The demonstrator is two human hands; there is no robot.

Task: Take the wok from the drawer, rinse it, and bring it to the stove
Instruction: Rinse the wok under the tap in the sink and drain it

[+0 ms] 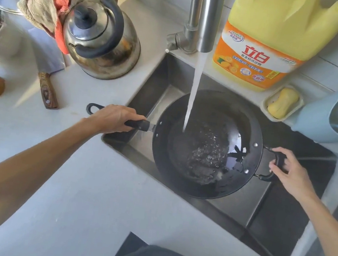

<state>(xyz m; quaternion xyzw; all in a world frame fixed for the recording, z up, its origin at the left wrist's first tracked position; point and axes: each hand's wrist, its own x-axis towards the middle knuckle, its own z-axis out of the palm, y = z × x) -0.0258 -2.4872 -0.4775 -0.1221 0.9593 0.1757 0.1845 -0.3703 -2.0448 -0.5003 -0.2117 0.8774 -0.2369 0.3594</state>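
A black wok (248, 125) hangs over the steel sink (161, 79). Water streams from the tap (204, 16) into its bowl, where a pool is bubbling. My left hand (113, 118) is wrapped around the wok's long black handle, whose looped end sticks out over the counter to the left. My right hand (289, 171) grips the small loop handle on the wok's right side. The drawer and the stove are out of view.
A steel kettle (105, 35) stands on the white counter (71, 179) left of the sink, with rags beside it and a cleaver (46, 73) further left. Behind the sink stand a yellow detergent jug (266, 37) and a soap dish (283, 102). A light blue container (324, 118) sits right.
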